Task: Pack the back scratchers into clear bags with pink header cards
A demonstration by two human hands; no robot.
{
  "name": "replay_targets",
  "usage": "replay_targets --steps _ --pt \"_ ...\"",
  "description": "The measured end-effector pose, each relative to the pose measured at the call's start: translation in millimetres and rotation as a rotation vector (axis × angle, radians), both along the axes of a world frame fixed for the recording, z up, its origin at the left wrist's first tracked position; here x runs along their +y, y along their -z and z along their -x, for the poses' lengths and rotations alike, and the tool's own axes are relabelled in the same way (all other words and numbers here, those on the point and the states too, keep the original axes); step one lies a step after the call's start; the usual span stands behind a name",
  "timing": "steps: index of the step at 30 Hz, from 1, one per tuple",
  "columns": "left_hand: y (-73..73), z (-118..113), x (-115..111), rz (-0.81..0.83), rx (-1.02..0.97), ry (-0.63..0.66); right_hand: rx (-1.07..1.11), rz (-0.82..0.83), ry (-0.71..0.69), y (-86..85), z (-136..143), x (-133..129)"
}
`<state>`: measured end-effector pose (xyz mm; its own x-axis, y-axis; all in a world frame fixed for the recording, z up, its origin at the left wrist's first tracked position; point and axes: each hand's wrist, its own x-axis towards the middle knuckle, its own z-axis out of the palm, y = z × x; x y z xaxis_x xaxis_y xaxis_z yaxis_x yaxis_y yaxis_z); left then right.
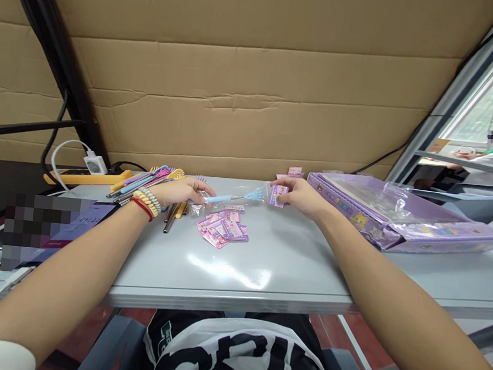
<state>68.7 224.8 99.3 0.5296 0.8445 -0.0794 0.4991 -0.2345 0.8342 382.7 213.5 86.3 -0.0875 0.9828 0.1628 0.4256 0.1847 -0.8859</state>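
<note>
My left hand point(190, 191), with beaded bracelets at its wrist, is closed on the handle end of a light-blue back scratcher point(232, 198). The scratcher lies in a clear plastic bag, its fanned claw end pointing right. Between the thumb and fingers of my right hand point(299, 196) is a small purple printed card point(278, 196), beside the bag's right end. A loose pile of similar pink and purple cards point(225, 229) lies just below the bag. Left of the bag, partly behind my left hand, several back scratchers point(154, 180) in different colours are heaped.
A purple box point(373, 213) with a clear film window stands at the right. More cards point(295, 171) lie behind my right hand. A white charger point(95, 164) and a yellow-orange object point(95, 180) are at the back left. A cardboard wall point(247, 75) closes the back. Another person sits at far right.
</note>
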Motion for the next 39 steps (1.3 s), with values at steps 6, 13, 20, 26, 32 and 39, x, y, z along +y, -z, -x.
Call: replay_targets --steps 6,13,20,26,32,39 --pt "-0.4 0 0 -0.059 0.033 0.017 -0.339 -0.165 0.235 -2.0 -2 0" --pt "-0.6 -1 1 -0.138 0.061 0.046 -0.686 -0.313 0.307 -1.0 8 -4" --pt "-1.5 0 -1 -0.119 0.058 0.027 -0.695 -0.137 0.422 -4.3 -3 -1" --pt "-1.3 1 1 -0.127 0.044 0.016 -0.649 -0.143 0.456 -10.8 -7 -4" --pt "-1.4 2 2 -0.164 0.086 0.025 -0.587 -0.198 0.343 -14.9 -1 -11" --pt "-3.4 1 0 -0.173 0.12 0.02 -0.809 -0.112 0.17 -6.0 4 -5"
